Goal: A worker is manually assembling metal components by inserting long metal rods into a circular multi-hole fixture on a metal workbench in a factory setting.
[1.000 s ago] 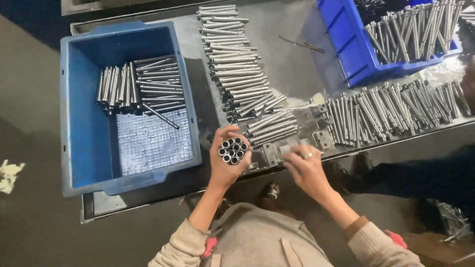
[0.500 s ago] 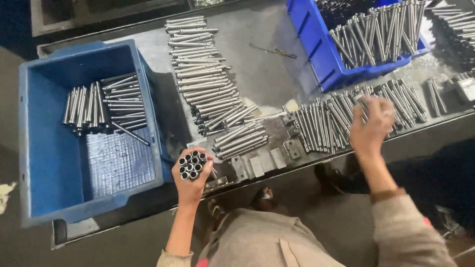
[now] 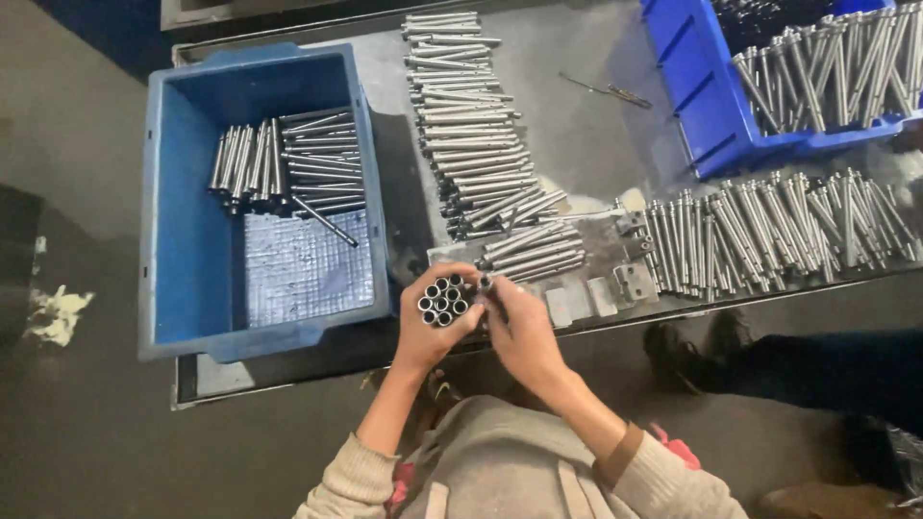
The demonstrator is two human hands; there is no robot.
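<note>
My left hand grips a bundle of several short metal tubes, held upright with their open ends facing up. My right hand is pressed against the bundle's right side and pinches one more tube beside it. Both hands hover over the near edge of the grey metal table, just in front of a small pile of metal rods.
A light blue crate at the left holds stacked rods. A long row of rods runs up the table's middle. More rods lie at the right, below a dark blue bin full of rods. Small metal blocks sit near the edge.
My right hand came back from the rods at the right with one tube and joined the bundle in my left hand. The view shifted slightly.
</note>
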